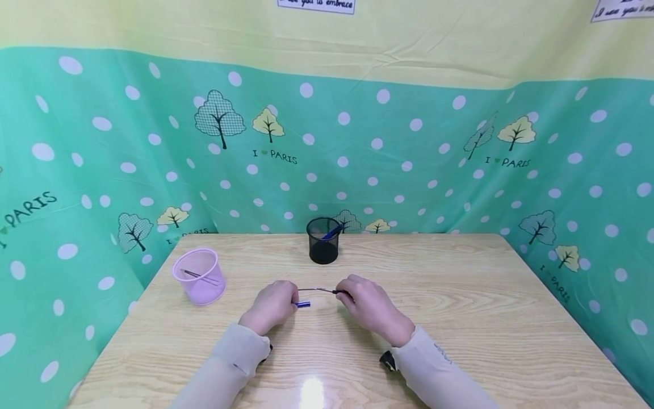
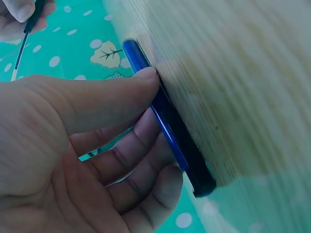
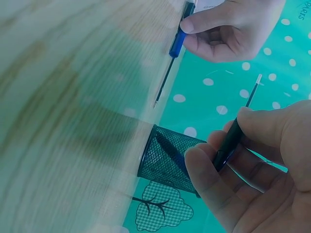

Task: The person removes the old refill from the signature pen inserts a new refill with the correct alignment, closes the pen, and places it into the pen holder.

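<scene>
My left hand (image 1: 272, 304) pinches a blue pen barrel (image 2: 167, 121) with a dark end between thumb and fingers. Its blue end (image 1: 303, 304) juts out toward the right in the head view. By that end, the right wrist view shows a thin dark rod (image 3: 165, 81) with a pointed tip; I cannot tell how it is joined. Opposite, my right hand (image 1: 370, 305) holds a black pen part (image 3: 228, 144) between thumb and fingers. From it a slim refill-like rod (image 3: 253, 92) with a white end points toward the left hand. Both hands are close above the table.
Behind the hands stands a black mesh pen cup (image 1: 323, 250) with a blue pen (image 1: 332, 232) in it. A pink-purple cup (image 1: 204, 289) at the left holds thin dark sticks (image 1: 196, 275). The wooden table (image 1: 460, 295) meets a green dotted curtain (image 1: 434, 153) at the back and sides.
</scene>
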The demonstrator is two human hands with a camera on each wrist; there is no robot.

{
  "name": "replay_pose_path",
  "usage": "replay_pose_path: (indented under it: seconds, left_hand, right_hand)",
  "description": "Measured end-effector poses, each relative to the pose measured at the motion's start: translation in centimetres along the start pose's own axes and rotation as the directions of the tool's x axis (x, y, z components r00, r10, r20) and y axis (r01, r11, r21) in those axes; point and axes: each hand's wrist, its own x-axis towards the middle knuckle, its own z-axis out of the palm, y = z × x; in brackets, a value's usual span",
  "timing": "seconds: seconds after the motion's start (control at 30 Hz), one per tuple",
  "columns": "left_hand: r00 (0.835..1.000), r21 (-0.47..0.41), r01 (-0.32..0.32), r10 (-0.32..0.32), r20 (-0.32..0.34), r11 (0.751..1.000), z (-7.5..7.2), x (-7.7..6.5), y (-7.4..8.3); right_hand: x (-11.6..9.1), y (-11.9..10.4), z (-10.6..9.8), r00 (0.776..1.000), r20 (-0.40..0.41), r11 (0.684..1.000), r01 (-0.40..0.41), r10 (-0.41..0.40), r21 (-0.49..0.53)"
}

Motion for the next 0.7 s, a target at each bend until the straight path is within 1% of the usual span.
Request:
replay_pose_path:
  seconds: [0.17,0.47,0.7]
  left_hand:
    - [1.000,-0.014,0.009,-0.009,0.020,1.000,0.07,-0.08,0.14]
    - [0.999,-0.010,0.000,0.001,0.034,1.000,-0.08,-0.03,0.31]
    - [1.000,-0.024,-0.017,0.017,-0.013,1.000,-0.38,-0.03,0.43]
  right_hand:
    - [-0.05,0.18,0.01,1.000,-0.009,1.000,0.002,-0.002,-0.007]
    - [-0.05,0.36,0.01,1.000,0.000,1.000,-0.017,0.017,0.000]
    - [0.05,0.36,-0.15,1.000,-0.002,1.000,-0.025,0.025,-0.001]
